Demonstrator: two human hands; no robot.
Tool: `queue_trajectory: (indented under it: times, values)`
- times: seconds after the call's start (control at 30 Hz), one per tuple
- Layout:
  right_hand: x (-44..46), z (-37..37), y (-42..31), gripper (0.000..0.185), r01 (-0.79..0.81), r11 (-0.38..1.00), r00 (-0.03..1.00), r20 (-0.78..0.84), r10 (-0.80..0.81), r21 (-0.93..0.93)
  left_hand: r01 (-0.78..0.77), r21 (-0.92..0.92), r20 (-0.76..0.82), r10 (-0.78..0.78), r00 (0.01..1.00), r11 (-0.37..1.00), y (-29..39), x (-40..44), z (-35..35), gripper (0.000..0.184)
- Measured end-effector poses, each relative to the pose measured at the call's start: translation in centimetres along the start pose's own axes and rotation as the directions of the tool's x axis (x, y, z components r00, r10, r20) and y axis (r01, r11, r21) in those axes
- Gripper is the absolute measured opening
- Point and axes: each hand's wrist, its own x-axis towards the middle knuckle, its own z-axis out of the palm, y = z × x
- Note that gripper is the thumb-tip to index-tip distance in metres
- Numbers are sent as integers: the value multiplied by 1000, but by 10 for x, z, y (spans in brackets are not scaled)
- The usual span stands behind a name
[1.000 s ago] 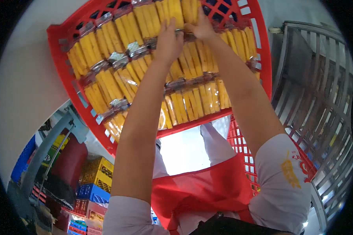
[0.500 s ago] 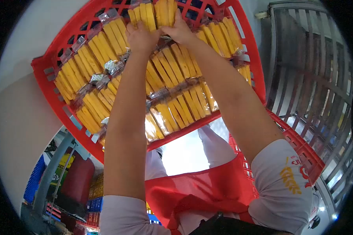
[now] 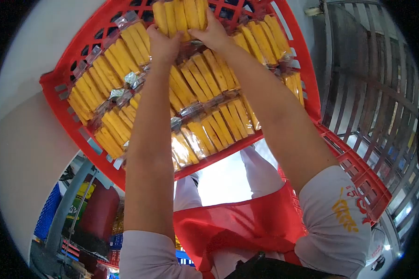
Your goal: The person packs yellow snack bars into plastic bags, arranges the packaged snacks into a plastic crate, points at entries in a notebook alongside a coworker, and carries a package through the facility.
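Clear plastic packs of yellow bread-like sticks [image 3: 201, 79] stand in rows inside a red plastic crate [image 3: 60, 95]. At the crate's far side, my left hand [image 3: 165, 45] closes around the left end of a pair of side-by-side packs [image 3: 180, 18]. My right hand [image 3: 214, 33] grips the right end of the same pair, thumb across the near face. Both thumbs show; some fingers are hidden behind the packs. The pair sits above the back row, between packs to its left and right. Whether it rests on anything below cannot be seen.
Below the crate's right corner is another red crate [image 3: 358, 172]. A metal slatted rack [image 3: 372, 74] stands at the right, and a pale wall [image 3: 23, 93] at the left. Blue crate mesh [image 3: 49, 211] and other goods show at lower left.
Both hands still grip the pair of packs, which now shows more of its sticks' near faces. The crate has shifted slightly right and down in the view.
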Motion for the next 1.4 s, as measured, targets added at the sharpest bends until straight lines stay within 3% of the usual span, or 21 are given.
queue_trajectory:
  times: [0.07, 0.13, 0.23, 0.47, 0.53, 0.6, 0.7, 0.73, 0.77, 0.87, 0.9, 0.93, 0.97, 1.0, 1.03, 1.07, 1.13, 1.17, 1.23, 1.3, 1.4]
  values:
    - [-4, 7, -22, 73, -56, 998, 993, 99, 57, -18, 10, 243, -137, 24, 990, 970, 22, -23, -4, 70]
    - [-15, 16, -44, 76, -43, 920, 998, 30, 59, -389, 55, 457, -257, 73, 964, 888, 23, -30, 1, 69]
    - [-17, 27, -44, 70, 22, 910, 1000, 0, -24, -414, 233, 420, -123, -199, 972, 877, 12, -25, 7, 68]
    - [-13, 25, -23, 62, 95, 877, 993, 106, -51, -470, 201, 473, 187, -321, 929, 858, 16, -28, -19, 68]
    - [-15, 19, -32, 62, 61, 890, 989, 145, 6, -451, 136, 447, 170, -234, 957, 884, -1, -43, -27, 65]
    - [-33, 11, -52, 61, 70, 845, 995, 99, -21, -531, -83, 313, -10, 91, 996, 946, -3, -85, -50, 56]
    - [-90, 1, -81, 57, 74, 905, 995, 97, -37, -420, 7, 155, 26, -11, 1000, 988, -12, -185, -97, 40]
    - [-118, -1, -81, 55, 59, 917, 994, 111, -17, -395, 289, -143, 176, -263, 949, 947, 8, -218, -127, 37]
    - [-152, -2, -84, 50, 48, 880, 996, 86, -8, -472, 144, -13, 47, -143, 989, 989, 0, -266, -141, 32]
    - [-250, -9, -116, 46, -161, 895, 938, 217, 269, -416, 501, 80, 122, -507, 853, 862, 46, -374, -217, 22]
    - [-279, -12, -118, 43, -113, 869, 864, 385, 326, -482, 532, 84, 132, -538, 832, 843, 62, -406, -242, 27]
    - [-302, -6, -125, 42, 339, 628, 711, 628, 316, -701, 567, 85, 132, -573, 809, 819, 76, -437, -265, 33]
    - [-326, -1, -132, 41, 767, 295, 500, 819, 281, -569, 600, 82, 47, -604, 796, 796, 90, -463, -288, 33]
    - [-341, -2, -172, 40, 338, 733, 577, 745, 334, -590, 682, 40, 220, -673, 707, 730, 104, -490, -312, 40]
    - [-348, -5, -215, 39, -224, 887, 550, 699, 457, -403, 758, -1, 388, -698, 602, 652, 118, -521, -333, 48]
    - [-356, 0, -241, 39, -165, 911, 505, 761, 407, -377, 786, -32, 314, -741, 594, 617, 128, -556, -351, 48]
    - [-356, 17, -283, 38, -140, 944, 161, 934, 320, -299, 863, 133, 305, -848, 433, 488, 130, -623, -380, 56]
    - [-349, 28, -306, 38, -93, 957, 136, 949, 286, -275, 880, 180, 271, -882, 385, 440, 118, -661, -397, 54]
    - [-328, 44, -353, 36, -254, 935, -78, 969, 236, -248, 824, 448, 178, -937, 300, 348, 117, -713, -451, 54]
    - [-304, 63, -420, 34, -280, 931, -119, 971, 208, -234, 894, 438, -303, -952, 49, -94, 80, -794, -493, 33]
    - [-298, 90, -526, 30, -366, 920, -198, 978, 71, -141, 569, 804, -495, -722, 484, -171, 103, -786, -613, 17]
